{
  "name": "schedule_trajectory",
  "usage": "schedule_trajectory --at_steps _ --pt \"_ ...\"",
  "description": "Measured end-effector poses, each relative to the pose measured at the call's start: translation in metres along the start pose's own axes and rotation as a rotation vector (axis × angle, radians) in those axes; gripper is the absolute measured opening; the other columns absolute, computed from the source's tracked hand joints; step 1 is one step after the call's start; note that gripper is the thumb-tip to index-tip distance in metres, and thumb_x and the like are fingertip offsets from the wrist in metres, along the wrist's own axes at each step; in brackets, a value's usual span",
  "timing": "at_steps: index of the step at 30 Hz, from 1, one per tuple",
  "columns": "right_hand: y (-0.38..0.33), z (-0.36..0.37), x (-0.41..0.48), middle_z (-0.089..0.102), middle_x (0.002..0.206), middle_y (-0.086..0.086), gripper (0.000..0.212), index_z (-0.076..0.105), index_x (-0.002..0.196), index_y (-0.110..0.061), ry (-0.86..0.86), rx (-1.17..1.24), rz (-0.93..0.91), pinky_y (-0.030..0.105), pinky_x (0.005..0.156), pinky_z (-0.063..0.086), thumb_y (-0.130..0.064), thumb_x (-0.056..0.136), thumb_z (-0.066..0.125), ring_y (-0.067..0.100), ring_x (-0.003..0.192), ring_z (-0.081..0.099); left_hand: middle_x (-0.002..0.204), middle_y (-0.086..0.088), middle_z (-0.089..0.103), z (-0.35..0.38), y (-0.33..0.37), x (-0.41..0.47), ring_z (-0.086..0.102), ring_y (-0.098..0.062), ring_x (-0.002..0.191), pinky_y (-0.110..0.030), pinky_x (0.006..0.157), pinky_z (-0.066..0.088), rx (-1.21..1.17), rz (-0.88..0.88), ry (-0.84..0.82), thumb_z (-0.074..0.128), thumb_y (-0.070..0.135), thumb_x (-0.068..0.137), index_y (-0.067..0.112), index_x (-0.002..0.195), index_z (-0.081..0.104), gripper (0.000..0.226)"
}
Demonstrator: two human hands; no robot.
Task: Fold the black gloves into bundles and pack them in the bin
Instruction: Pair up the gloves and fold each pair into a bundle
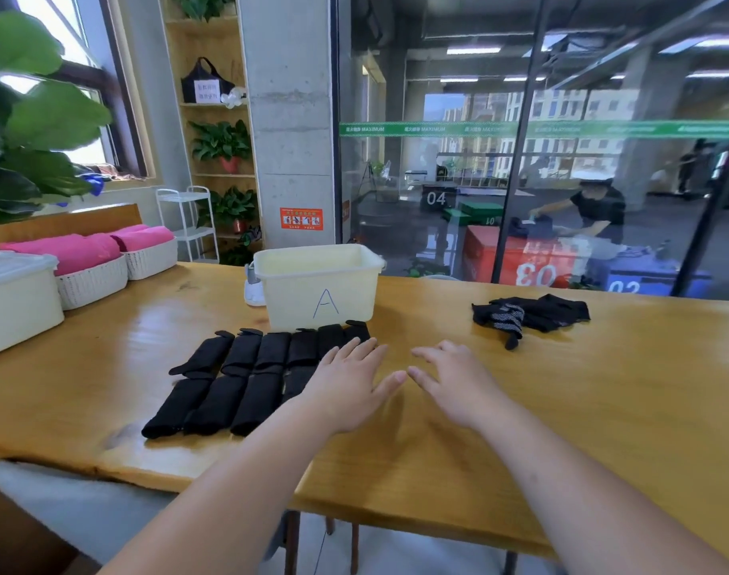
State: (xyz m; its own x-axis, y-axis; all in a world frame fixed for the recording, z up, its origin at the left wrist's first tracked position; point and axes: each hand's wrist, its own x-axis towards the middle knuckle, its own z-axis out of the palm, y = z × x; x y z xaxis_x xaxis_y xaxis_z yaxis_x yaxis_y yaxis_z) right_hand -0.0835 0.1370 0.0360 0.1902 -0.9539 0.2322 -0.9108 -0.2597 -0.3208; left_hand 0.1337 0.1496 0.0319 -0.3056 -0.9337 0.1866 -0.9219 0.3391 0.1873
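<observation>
We are reaching both bare arms forward over the wooden bench (603, 388). Our left grip (348, 383) is lying released, fingers straight and spread, holding nothing and covering the right end of the folded gloves (238, 379); whether it is touching them we cannot tell. Our right grip (458, 383) is just beside it, likewise released and flat over bare wood, thumbs nearly meeting. The folded gloves are lying in two rows of black bundles, the far row reaching the foot of the pale bin (317, 284) marked "A". Further right, well apart, a loose pile of gloves (533, 311) is sitting on the bench. At far left, a lidded box (14, 300) and a white basket (93, 280) of pink towels are standing.
</observation>
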Motion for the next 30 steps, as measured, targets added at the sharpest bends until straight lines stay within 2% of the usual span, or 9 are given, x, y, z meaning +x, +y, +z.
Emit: schedule_trajectory --at_steps 6,9,12,16,20,26,30 --pt "0.061 -0.018 -0.015 0.047 0.152 -0.001 0.053 0.050 0.155 -0.039 0.001 -0.041 0.146 0.046 0.115 0.042 -0.060 0.106 0.046 0.025 0.148 0.036 0.178 0.003 0.014 0.026 0.061 0.045 0.006 -0.020 0.165 -0.050 0.133 0.008 0.026 0.122 -0.057 0.006 0.082 0.097 0.029 0.170 0.018 0.091" --pt "0.089 -0.022 -0.022 0.046 0.153 -0.003 0.053 0.048 0.155 -0.040 0.002 -0.064 0.207 0.047 0.116 0.042 -0.061 0.106 0.046 0.025 0.148 0.034 0.178 0.002 0.015 0.041 0.085 0.063 0.007 -0.022 0.165 -0.051 0.133 0.010 0.032 0.158 -0.083 0.008 0.081 0.099 0.029 0.170 0.019 0.089" --pt "0.114 -0.024 -0.030 0.047 0.153 -0.007 0.056 0.047 0.156 -0.039 0.019 -0.111 0.245 0.043 0.114 0.043 -0.062 0.106 0.045 0.021 0.143 0.036 0.178 0.000 0.015 0.054 0.104 0.078 0.007 -0.022 0.165 -0.050 0.133 0.010 0.036 0.184 -0.106 0.010 0.080 0.100 0.028 0.170 0.020 0.088" --pt "0.140 -0.025 -0.031 0.037 0.163 -0.006 0.062 0.041 0.161 -0.036 0.031 -0.172 0.280 0.044 0.120 0.036 -0.063 0.106 0.043 0.021 0.151 0.030 0.178 -0.001 0.014 0.072 0.119 0.097 0.006 -0.022 0.165 -0.049 0.133 0.008 0.033 0.210 -0.125 0.011 0.078 0.101 0.027 0.170 0.021 0.086" --pt "0.153 -0.020 -0.023 0.025 0.172 -0.002 0.066 0.034 0.164 -0.036 0.037 -0.250 0.293 0.047 0.126 0.027 -0.067 0.106 0.033 0.024 0.159 0.017 0.178 -0.001 0.018 0.088 0.124 0.114 0.009 -0.023 0.165 -0.050 0.133 0.009 0.038 0.170 -0.074 0.011 0.079 0.102 0.027 0.169 0.024 0.086" --pt "0.163 -0.017 0.010 0.015 0.176 0.002 0.064 0.029 0.164 -0.040 0.055 -0.365 0.227 0.050 0.127 0.023 -0.068 0.106 0.023 0.028 0.161 0.010 0.175 -0.004 0.025 0.092 0.129 0.152 0.015 -0.025 0.164 -0.052 0.132 0.009 0.093 0.138 0.074 0.010 0.075 0.104 0.026 0.167 0.028 0.082" --pt "0.173 -0.014 0.034 0.003 0.178 0.004 0.067 0.023 0.166 -0.043 0.014 -0.357 0.269 0.053 0.130 0.015 -0.071 0.106 0.019 0.031 0.163 0.001 0.176 -0.001 0.022 0.101 0.125 0.163 0.009 -0.022 0.165 -0.049 0.133 0.009 0.009 0.116 0.055 0.014 0.077 0.103 0.030 0.168 0.026 0.081"
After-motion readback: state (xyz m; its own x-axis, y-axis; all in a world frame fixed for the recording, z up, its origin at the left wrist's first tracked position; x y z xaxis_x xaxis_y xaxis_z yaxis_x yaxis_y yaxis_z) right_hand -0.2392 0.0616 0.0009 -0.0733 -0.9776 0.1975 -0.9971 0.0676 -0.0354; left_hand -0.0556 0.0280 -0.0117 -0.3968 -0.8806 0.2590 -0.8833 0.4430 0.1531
